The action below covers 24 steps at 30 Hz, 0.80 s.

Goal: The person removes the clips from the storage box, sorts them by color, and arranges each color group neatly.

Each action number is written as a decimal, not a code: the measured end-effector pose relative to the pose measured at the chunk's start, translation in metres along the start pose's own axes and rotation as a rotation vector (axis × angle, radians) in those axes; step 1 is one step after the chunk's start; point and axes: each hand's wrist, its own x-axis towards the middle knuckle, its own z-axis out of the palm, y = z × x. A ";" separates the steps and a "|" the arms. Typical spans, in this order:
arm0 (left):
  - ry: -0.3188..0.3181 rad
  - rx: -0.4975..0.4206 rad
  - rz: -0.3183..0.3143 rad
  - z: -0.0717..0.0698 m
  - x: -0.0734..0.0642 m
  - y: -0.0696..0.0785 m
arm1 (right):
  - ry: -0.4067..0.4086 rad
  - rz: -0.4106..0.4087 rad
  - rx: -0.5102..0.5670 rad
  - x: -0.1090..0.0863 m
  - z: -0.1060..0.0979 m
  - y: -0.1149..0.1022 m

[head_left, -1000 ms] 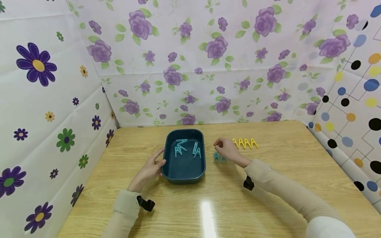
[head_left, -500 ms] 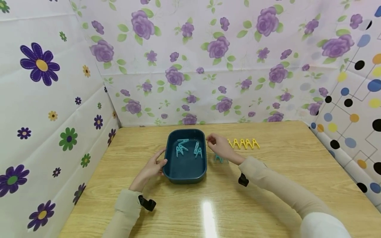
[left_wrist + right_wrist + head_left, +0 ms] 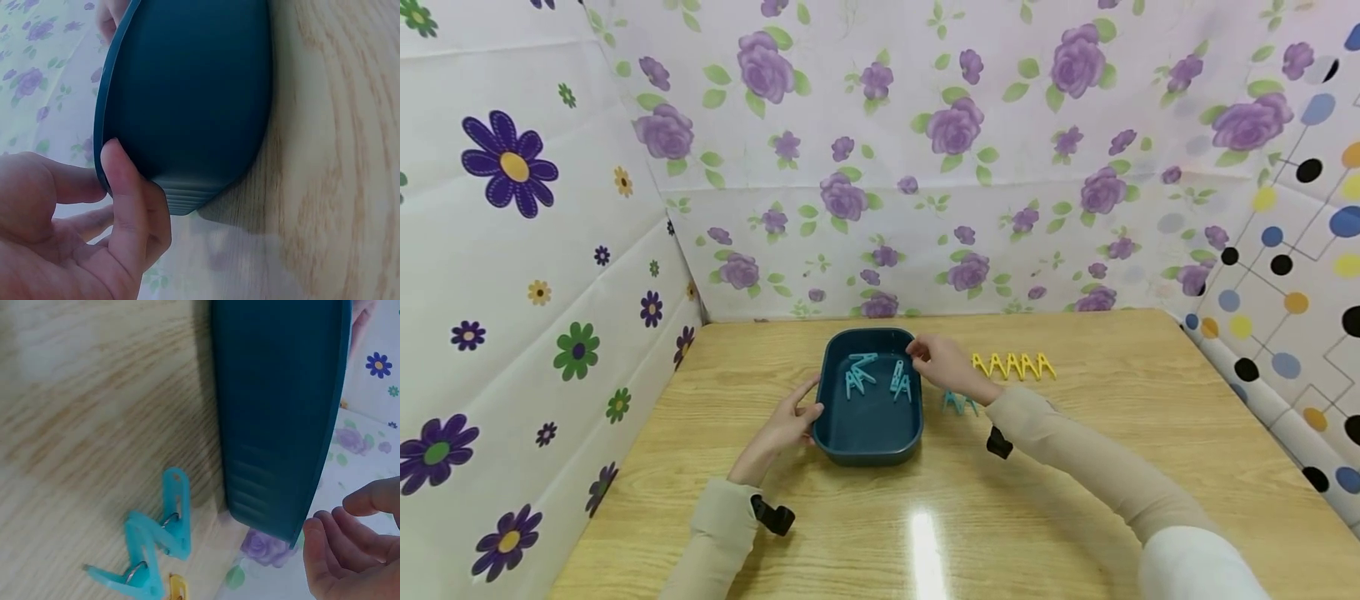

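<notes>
A dark teal plastic tub [image 3: 867, 457] stands on the wooden table in the head view, with several light-blue clothespins [image 3: 903, 388] lying on its floor. My left hand [image 3: 784, 427] grips the tub's left rim, thumb on one side of the wall and fingers on the other, as the left wrist view shows. At the far right corner of the rim is my right hand [image 3: 947, 367]. In the right wrist view its fingers are loosely bent, a gap parts them from the thumb, and nothing is seen between them. Two blue clothespins [image 3: 182, 540] lie beside the tub, below that hand.
A row of several yellow clothespins [image 3: 1014, 366] lies on the table [image 3: 1075, 467] to the right of the right hand. Flowered cloth [image 3: 910, 250] hangs behind the table, and patterned cloth lines both sides.
My right hand has moved left, from above the blue clothespins beside the tub to the tub's right rim. The left hand keeps its hold on the tub.
</notes>
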 end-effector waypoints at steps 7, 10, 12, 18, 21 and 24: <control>-0.001 0.000 -0.003 -0.001 -0.002 0.001 | -0.010 -0.003 0.026 0.015 0.001 -0.004; -0.003 0.003 0.008 -0.001 -0.002 0.002 | -0.045 -0.016 0.000 0.021 0.001 -0.005; -0.004 -0.002 0.012 -0.001 -0.002 0.002 | -0.073 -0.024 -0.032 0.026 0.002 -0.003; -0.012 -0.044 0.017 -0.001 -0.001 0.001 | -0.169 -0.058 -0.153 0.042 0.003 -0.002; -0.012 -0.062 0.012 -0.001 -0.001 0.000 | -0.228 -0.068 -0.253 0.051 0.004 -0.004; -0.015 -0.062 0.004 -0.002 0.000 0.000 | -0.287 -0.069 -0.349 0.058 0.005 -0.006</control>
